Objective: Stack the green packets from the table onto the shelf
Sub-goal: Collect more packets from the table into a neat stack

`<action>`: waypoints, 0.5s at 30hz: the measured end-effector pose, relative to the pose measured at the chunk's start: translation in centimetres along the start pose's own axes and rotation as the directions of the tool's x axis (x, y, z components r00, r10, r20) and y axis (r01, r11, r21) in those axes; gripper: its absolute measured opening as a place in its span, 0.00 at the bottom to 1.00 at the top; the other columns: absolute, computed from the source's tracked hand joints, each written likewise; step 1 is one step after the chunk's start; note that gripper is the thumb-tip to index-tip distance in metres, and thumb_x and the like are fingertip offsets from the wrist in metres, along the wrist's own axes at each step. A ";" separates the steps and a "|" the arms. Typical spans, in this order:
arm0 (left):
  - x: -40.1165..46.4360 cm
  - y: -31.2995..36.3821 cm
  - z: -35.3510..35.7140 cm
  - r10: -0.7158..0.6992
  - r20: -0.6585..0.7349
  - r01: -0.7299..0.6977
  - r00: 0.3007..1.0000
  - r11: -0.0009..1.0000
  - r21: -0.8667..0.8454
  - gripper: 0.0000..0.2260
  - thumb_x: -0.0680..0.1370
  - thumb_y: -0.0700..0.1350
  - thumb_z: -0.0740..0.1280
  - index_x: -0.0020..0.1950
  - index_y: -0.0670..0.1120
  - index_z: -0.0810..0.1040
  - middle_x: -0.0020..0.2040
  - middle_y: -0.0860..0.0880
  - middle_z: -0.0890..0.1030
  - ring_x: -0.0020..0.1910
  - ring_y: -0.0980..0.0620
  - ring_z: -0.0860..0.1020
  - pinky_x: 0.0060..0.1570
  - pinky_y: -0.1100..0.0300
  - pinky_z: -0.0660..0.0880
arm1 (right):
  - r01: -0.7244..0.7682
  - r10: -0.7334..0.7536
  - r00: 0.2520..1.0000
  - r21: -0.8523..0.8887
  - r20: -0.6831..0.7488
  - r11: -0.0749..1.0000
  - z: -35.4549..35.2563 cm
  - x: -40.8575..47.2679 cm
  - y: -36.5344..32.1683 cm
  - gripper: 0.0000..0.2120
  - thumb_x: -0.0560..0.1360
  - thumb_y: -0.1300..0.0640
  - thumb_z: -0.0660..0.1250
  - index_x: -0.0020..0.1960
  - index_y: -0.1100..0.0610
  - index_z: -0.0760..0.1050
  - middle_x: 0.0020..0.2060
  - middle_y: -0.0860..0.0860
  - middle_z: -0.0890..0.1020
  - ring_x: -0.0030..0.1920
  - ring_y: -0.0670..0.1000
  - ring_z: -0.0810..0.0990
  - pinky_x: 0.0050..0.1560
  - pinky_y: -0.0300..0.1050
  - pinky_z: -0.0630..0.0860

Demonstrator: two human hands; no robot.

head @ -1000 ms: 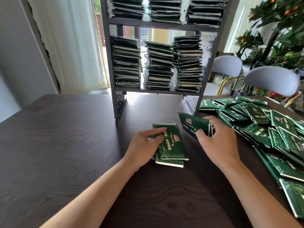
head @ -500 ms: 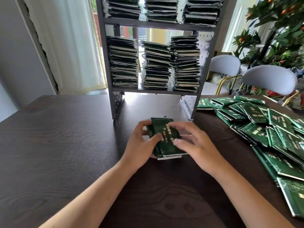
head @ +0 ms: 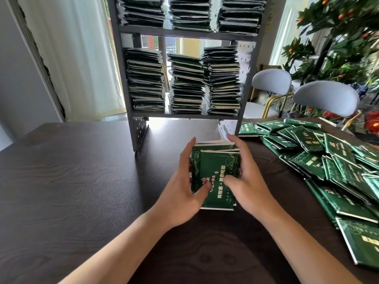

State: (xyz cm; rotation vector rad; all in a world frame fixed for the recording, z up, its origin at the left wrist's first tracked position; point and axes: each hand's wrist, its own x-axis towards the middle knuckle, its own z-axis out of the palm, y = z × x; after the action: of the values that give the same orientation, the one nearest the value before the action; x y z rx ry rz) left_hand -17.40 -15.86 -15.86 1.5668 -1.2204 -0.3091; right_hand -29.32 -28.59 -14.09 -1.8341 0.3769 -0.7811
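My left hand and right hand clasp a small bundle of green packets on the table, fingers curled round its sides. I should square the edges before lifting it to the shelf.

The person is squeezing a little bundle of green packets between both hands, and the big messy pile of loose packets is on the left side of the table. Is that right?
Almost. Both hands, left hand and right hand, do hold the bundle of green packets between them, but the messy pile of loose packets lies on the right side of the table, not the left. The head view shows it.
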 end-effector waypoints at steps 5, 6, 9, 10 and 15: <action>-0.2 0.3 0.2 0.001 0.062 0.003 0.998 0.999 -0.053 0.48 0.79 0.35 0.69 0.76 0.72 0.41 0.66 0.70 0.73 0.67 0.64 0.74 0.63 0.74 0.67 | 0.016 -0.016 1.000 -0.034 -0.007 0.999 -0.1 -0.4 -0.8 0.38 0.70 0.74 0.62 0.71 0.41 0.65 0.53 0.36 0.79 0.53 0.45 0.81 0.54 0.52 0.81; -0.2 0.3 0.3 0.004 0.080 0.001 0.997 0.999 -0.053 0.48 0.79 0.34 0.69 0.76 0.71 0.40 0.66 0.72 0.71 0.68 0.65 0.74 0.63 0.75 0.67 | 0.017 -0.018 1.000 -0.031 -0.016 0.999 -0.1 -0.5 -1.1 0.37 0.69 0.71 0.62 0.70 0.41 0.66 0.52 0.38 0.80 0.50 0.48 0.81 0.53 0.55 0.80; -0.3 0.4 0.6 0.001 0.116 0.004 0.993 0.999 -0.046 0.49 0.79 0.34 0.69 0.76 0.71 0.39 0.66 0.74 0.70 0.68 0.67 0.72 0.64 0.75 0.67 | -0.005 0.005 1.000 -0.030 -0.012 1.000 -0.1 -0.7 -1.6 0.36 0.68 0.67 0.61 0.70 0.40 0.65 0.51 0.40 0.79 0.50 0.56 0.79 0.53 0.60 0.77; -0.3 0.3 0.7 -0.009 0.113 0.015 0.994 0.998 -0.053 0.49 0.79 0.34 0.69 0.76 0.71 0.39 0.66 0.73 0.72 0.67 0.67 0.73 0.63 0.74 0.68 | -0.018 0.018 1.000 -0.034 -0.005 0.999 -0.1 -0.7 -1.6 0.36 0.69 0.68 0.61 0.70 0.38 0.65 0.51 0.42 0.79 0.51 0.57 0.79 0.53 0.61 0.77; 0.2 -0.3 0.5 -0.146 0.076 0.160 0.986 0.959 -0.232 0.46 0.76 0.31 0.72 0.75 0.70 0.53 0.61 0.55 0.81 0.60 0.56 0.81 0.59 0.52 0.80 | -0.206 0.205 0.979 -0.057 -0.018 0.977 -0.2 0.1 -1.3 0.39 0.65 0.59 0.64 0.71 0.32 0.60 0.67 0.53 0.74 0.60 0.58 0.79 0.61 0.65 0.75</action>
State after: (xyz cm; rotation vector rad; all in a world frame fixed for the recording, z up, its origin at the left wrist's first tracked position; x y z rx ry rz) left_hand -17.50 -16.31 -16.21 1.4531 -1.0646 -0.5836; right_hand -29.52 -28.24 -12.81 -1.8110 0.5926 -0.6441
